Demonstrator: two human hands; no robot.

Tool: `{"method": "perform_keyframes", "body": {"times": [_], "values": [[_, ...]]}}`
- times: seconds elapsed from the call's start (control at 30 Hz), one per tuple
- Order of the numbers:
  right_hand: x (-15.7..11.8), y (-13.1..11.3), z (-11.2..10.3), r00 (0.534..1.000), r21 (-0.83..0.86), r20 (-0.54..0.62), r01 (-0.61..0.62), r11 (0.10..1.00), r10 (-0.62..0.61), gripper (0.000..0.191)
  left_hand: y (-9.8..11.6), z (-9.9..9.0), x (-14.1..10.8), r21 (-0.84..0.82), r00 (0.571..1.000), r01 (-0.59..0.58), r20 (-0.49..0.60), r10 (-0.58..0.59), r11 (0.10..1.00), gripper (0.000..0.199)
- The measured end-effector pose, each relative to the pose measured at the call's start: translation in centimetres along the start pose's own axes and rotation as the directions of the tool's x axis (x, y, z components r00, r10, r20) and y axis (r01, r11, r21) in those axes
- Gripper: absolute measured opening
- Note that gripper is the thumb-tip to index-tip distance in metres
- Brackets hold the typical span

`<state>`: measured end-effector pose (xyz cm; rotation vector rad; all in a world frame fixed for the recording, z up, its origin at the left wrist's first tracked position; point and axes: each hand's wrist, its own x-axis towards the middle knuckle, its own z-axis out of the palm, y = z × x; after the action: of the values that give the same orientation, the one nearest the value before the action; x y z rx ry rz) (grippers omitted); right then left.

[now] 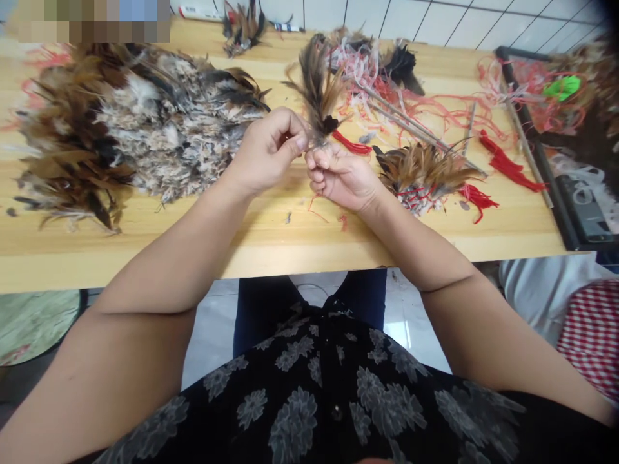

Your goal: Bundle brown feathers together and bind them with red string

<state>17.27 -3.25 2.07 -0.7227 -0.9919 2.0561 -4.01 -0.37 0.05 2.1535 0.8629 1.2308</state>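
A small bundle of brown and black feathers [316, 80] stands with tips pointing away from me. Its pale base is in the closed fingers of my right hand [343, 175]. Just to the left, my left hand [271, 149] is pinched shut beside the base; what lies between its fingertips is too small to make out. Behind my right hand lies a strand bundle of red thread [353, 144]. A tied bunch of brown feathers [420, 169] rests to the right of that hand. On the left, a large heap of feather bunches [178, 129] shows its fluffy pale ends.
Thin sticks [411, 124] lie among tangled pink and white strips [358, 58]. More red thread [510, 164] is at the right, by a black-framed tray [525, 122] holding feathers, a bright green item [561, 87] and a phone [587, 206]. A marker [199, 13] lies along the tiled wall.
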Motion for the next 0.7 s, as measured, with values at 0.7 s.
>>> {"method": "perform_keyframes", "body": {"times": [0.7], "values": [[-0.9, -0.5, 2.1, 0.986, 0.259, -0.043, -0.144, 0.955, 0.160, 0.032, 1.4, 1.1, 0.0, -0.035, 0.992, 0.002, -0.122, -0.006, 0.999, 0.074]]}}
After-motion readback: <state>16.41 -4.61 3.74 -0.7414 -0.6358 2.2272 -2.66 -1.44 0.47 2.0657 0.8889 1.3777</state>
